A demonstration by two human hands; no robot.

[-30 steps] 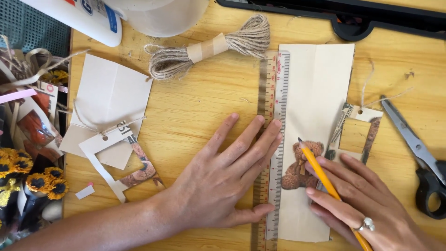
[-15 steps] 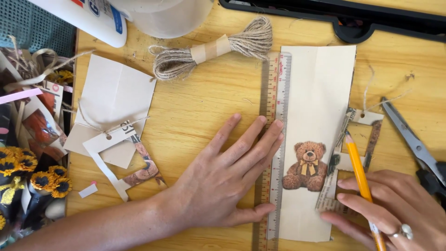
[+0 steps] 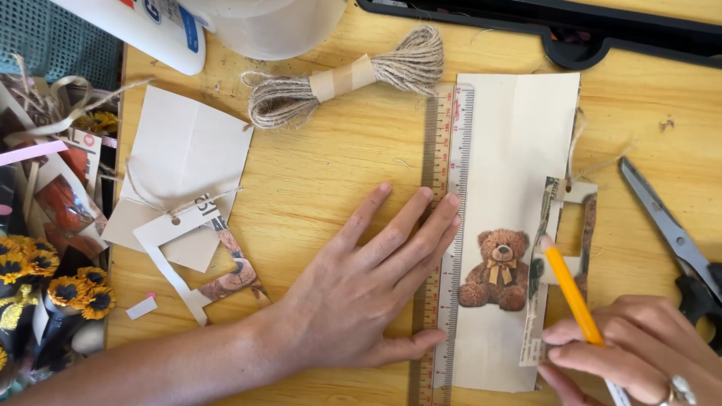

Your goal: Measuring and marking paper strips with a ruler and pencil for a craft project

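Wooden tabletop: our left hand (image 3: 361,289) lies flat, fingers spread, pressing the ruler (image 3: 449,225) lengthwise along the card strip (image 3: 515,165); our right hand (image 3: 639,353) pinches a pencil (image 3: 573,293), its tip just right of the bear picture (image 3: 498,268) (scissors (image 3: 677,248) farther right).

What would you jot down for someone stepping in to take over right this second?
Left hand: flat, fingers pressing the ruler along the left edge of the paper strip.
Right hand: holds a pencil, tip off the strip's right edge, over a cut-out tag.
Bear picture sits low on the strip. Scissors lie to the right, twine above.
No pencil line visible on the strip.
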